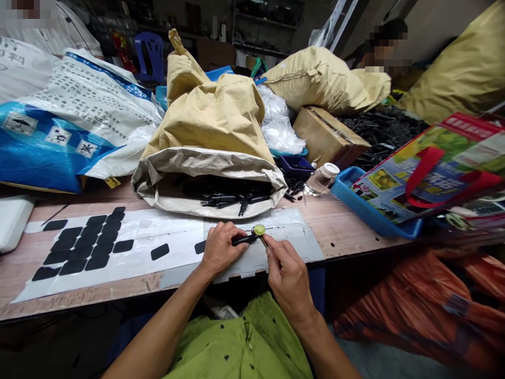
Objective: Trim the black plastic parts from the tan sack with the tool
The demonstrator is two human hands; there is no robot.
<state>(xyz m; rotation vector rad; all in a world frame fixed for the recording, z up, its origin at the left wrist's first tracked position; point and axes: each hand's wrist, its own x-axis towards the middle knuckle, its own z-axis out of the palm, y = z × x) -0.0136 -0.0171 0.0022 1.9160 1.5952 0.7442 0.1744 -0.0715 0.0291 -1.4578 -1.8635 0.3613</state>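
My left hand (pixel 221 248) is closed around a slim black plastic part (pixel 243 239) and rests on the grey board (pixel 292 237). At the far end of that part sits a small round yellow-green piece (pixel 259 230); whether the two are joined I cannot tell. Thumb and forefinger of my right hand (pixel 287 266) are pinched just beside the round piece, on something thin that I cannot make out. Left of my hands, rounded black patches (pixel 93 237) lie on a white sheet (pixel 136 231). Beyond my hands, an open sack (pixel 221 131) holds several black plastic parts (pixel 221 199).
A clear bottle with white cap (pixel 321 179) and a blue basket (pixel 373 210) with a colourful bag (pixel 430 168) stand right. Behind are a wooden box (pixel 327 134) and full sacks (pixel 327 79). A blue-and-white sack (pixel 71 126) lies left. Another person (pixel 382 45) is at the back right.
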